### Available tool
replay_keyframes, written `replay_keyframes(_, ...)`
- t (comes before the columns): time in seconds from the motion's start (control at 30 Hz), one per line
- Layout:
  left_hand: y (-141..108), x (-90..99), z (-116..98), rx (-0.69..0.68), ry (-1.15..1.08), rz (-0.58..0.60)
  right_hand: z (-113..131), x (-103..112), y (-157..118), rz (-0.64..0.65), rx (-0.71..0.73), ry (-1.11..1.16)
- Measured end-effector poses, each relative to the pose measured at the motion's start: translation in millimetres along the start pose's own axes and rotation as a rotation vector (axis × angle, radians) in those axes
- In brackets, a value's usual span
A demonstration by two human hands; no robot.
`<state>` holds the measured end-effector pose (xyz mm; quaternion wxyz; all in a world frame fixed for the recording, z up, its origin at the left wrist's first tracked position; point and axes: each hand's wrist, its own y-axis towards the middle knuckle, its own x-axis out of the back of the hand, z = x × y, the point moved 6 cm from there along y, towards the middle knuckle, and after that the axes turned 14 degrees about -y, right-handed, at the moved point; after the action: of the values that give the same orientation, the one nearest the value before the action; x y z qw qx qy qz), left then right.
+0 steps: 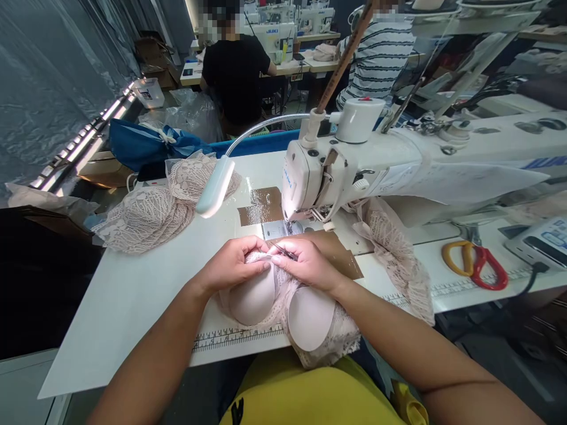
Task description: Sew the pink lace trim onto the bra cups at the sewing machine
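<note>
A pale pink lace bra (259,295) with smooth moulded cups lies at the front edge of the sewing table, partly hanging over it. My left hand (237,262) pinches its upper edge between thumb and fingers. Close against it, my right hand (305,260) is closed round small dark metal thread snips (286,252), its fingertips at the same edge of the lace. The exact spot between the fingertips is partly hidden. Just beyond both hands stands the needle area of a white sewing machine (305,177).
Stacked lace pieces (144,215) lie on the left, beneath a lamp head (216,186). More lace (401,260) trails right of the needle. Scissors (476,262) with orange and red handles rest farther right, near a control box (543,242). Two people sit at machines beyond.
</note>
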<state>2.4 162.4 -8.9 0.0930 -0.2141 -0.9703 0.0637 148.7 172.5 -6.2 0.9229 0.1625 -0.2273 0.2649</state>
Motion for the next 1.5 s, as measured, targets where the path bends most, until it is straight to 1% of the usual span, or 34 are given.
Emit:
replay_keyframes(0.1, 0.7, 0.2, 3.6, 0.054, -0.065, -0.017, -0.2, 3.8, -0.7, -0.078, -0.002, 0.005)
replay_keyframes(0.2, 0.9, -0.3, 7.3, 0.100, -0.170, -0.008, -7.9, 6.0, -2.3, -0.107, -0.045, 0.020)
replay_keyframes(0.3, 1.0, -0.7, 11.3, 0.139, -0.255, 0.005, -19.5, 6.7, -4.7, -0.060, -0.091, 0.081)
replay_keyframes(0.37, 1.2, 0.2, 13.9, 0.159, -0.294, -0.010, -24.1, 8.3, -5.9, -0.020, -0.100, 0.096)
replay_keyframes(0.57, 2.8, 1.3, 19.1, 0.194, -0.428, -0.070, -17.2, 13.1, -5.0, 0.040, -0.046, 0.043)
replay_keyframes(0.7, 5.2, -3.3, 19.8, 0.186, -0.476, -0.047, -15.7, 7.2, -5.1, 0.088, -0.085, 0.071)
replay_keyframes(0.77, 6.2, -6.0, 20.5, 0.185, -0.487, -0.027, -14.3, 4.8, -5.2, 0.095, -0.094, 0.092)
replay_keyframes(0.87, 6.7, -8.2, 22.4, 0.186, -0.486, -0.011, -10.3, 5.0, -4.5, 0.067, -0.088, 0.075)
replay_keyframes(1.1, 5.0, -5.6, 27.1, 0.212, -0.424, -0.040, -7.1, 9.3, -2.7, -0.002, -0.064, 0.012)
replay_keyframes(1.2, 5.6, -6.4, 25.5, 0.196, -0.409, -0.037, -11.0, 7.4, -2.4, 0.020, -0.094, 0.079)
replay_keyframes(1.33, 8.5, -13.4, 22.2, 0.152, -0.413, 0.009, -18.2, -2.5, -2.5, 0.076, -0.169, 0.186)
replay_keyframes(1.43, 10.4, -16.3, 22.8, 0.159, -0.387, 0.053, -22.8, -3.9, -3.1, 0.049, -0.192, 0.145)
replay_keyframes(1.5, 11.0, -12.1, 22.8, 0.165, -0.329, 0.078, -24.5, 0.8, -4.2, 0.039, -0.205, 0.059)
